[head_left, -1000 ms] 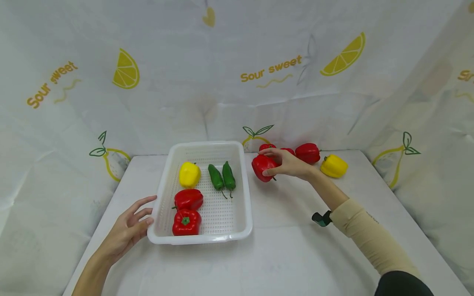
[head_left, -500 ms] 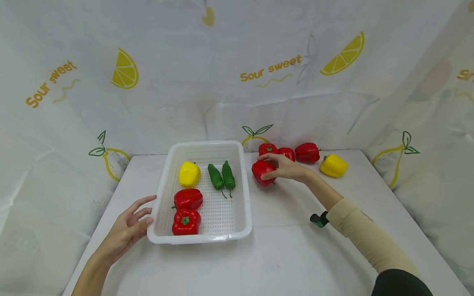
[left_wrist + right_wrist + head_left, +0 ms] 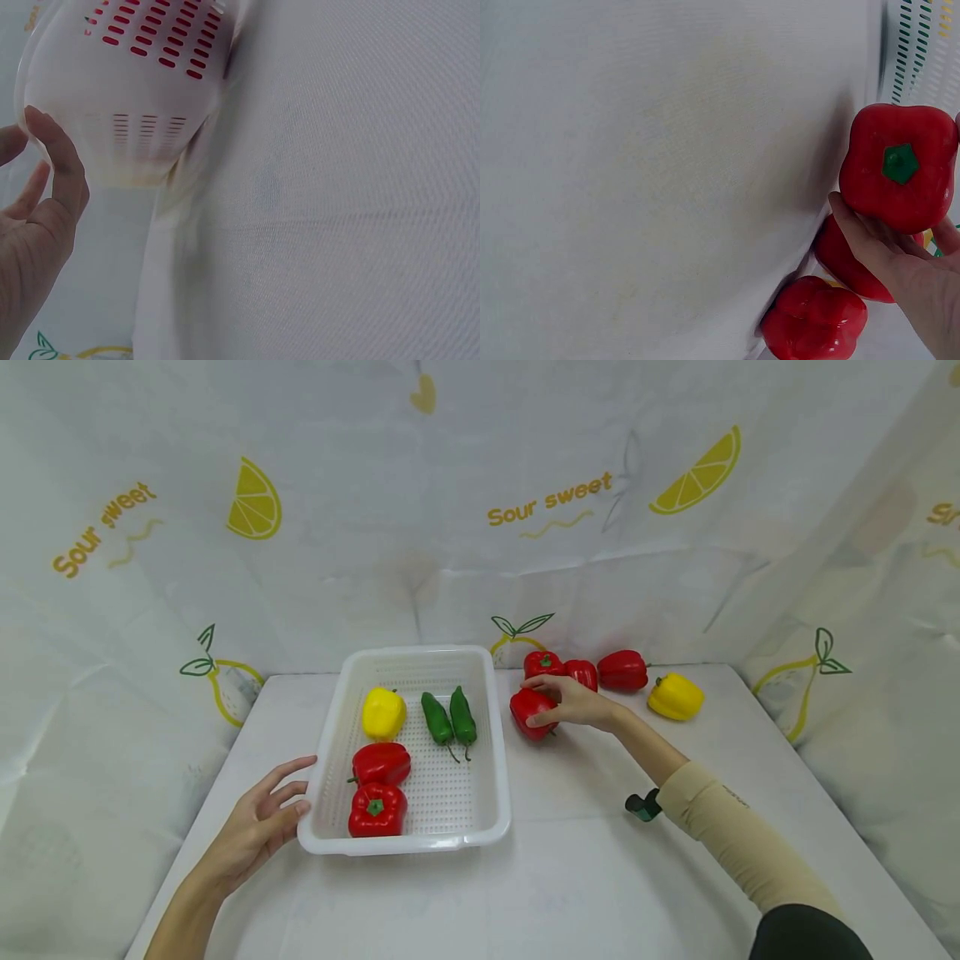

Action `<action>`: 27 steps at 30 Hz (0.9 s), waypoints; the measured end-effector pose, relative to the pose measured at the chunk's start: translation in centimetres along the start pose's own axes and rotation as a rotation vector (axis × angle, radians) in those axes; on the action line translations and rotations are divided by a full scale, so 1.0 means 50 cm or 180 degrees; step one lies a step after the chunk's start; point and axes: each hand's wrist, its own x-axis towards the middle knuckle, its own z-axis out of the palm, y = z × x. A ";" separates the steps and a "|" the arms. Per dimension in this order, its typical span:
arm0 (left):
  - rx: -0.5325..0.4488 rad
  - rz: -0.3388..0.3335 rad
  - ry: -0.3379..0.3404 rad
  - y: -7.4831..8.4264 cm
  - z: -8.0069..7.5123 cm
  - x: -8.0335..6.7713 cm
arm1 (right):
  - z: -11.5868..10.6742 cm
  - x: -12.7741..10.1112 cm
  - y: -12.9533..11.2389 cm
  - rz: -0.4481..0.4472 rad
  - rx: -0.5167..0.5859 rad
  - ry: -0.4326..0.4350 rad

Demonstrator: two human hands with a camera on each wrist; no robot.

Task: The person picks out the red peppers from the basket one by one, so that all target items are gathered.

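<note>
My right hand (image 3: 573, 702) holds a red bell pepper (image 3: 531, 712), thumb on the near side and fingers over the far side. In the right wrist view this bell pepper (image 3: 900, 166) shows its green stem end. It is just right of a white perforated plastic basket (image 3: 457, 841). My left hand (image 3: 258, 831) touches the basket's left rim with loosely bent fingers; the left wrist view shows the thumb (image 3: 56, 146) against the rim's outer side. Inside the basket are a yellow bell pepper (image 3: 384, 714), two red bell peppers (image 3: 381, 764) and two green chili peppers (image 3: 437, 718).
Three more red bell peppers (image 3: 622, 670) stand along the back edge of the white-covered table (image 3: 570, 877), behind my right hand. A yellow bell pepper (image 3: 677, 697) lies to their right. A white printed cloth (image 3: 360, 527) hangs behind the table.
My right hand has come slightly toward me with the red bell pepper, uncovering more of the red bell peppers behind it. The left hand and the basket stay in place.
</note>
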 end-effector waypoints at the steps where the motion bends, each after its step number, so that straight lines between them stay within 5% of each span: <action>1: -0.0002 0.0000 -0.0001 0.000 0.000 0.000 | 0.000 0.000 0.002 0.0013 -0.0013 0.0008; 27: -0.0042 0.0047 -0.0065 0.002 0.003 -0.002 | -0.018 -0.022 0.018 0.0042 0.0040 -0.0122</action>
